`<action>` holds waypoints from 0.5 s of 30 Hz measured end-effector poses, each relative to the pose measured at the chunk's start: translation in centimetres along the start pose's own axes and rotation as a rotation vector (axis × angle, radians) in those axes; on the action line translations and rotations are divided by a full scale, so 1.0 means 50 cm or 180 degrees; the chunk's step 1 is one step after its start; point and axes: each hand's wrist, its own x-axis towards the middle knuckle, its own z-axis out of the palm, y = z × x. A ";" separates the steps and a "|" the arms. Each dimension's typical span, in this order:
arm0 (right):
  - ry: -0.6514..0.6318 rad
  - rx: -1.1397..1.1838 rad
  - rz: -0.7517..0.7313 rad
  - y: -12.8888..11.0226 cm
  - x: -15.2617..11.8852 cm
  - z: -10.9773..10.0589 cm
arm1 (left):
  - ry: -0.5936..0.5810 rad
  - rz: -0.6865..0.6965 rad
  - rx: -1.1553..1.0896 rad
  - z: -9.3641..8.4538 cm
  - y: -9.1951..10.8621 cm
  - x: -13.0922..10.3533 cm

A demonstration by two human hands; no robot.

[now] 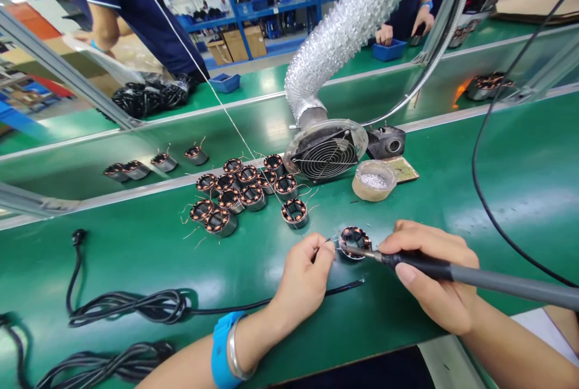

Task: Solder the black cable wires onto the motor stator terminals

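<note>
- While apparently soldering, leaning over a green surface at a coil ring, found right of centre, about midway between front edge and far edge.
- Pinching what looks like a thin dark wire with the left hand, closed to thumb and fingertip, just left of the ring.
- Gripping a soldering iron pen-fashion with the right hand, curled around the dark front of the handle; pointing its metal tip leftward across the ring. Cannot tell whether touching wire or rim.
- Judged step: joining wire to a ring lead, probably mid-joint.
- Next move: seems to call for a still left pinch, tip and wire meeting at one lead, then a clean lift of the iron without dragging the wire.
- To watch: scorching the neighbouring copper, or nudging the unheld ring.
- Nearby: more rings clustered toward the far edge, beside a fan; a round dish in front of it; a black cord running from the left, passing the left hand, ending in front of the ring.
</note>
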 end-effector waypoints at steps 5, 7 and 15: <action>-0.0099 -0.0129 -0.0207 -0.017 0.010 0.010 | 0.0006 0.0089 0.0116 -0.001 0.002 -0.001; -0.0100 -0.0168 -0.0333 -0.019 0.009 0.014 | 0.0021 0.0108 0.0158 -0.001 0.002 -0.001; -0.0284 -0.0638 -0.0749 -0.023 -0.005 0.014 | 0.0045 0.0134 0.0302 -0.001 0.006 -0.003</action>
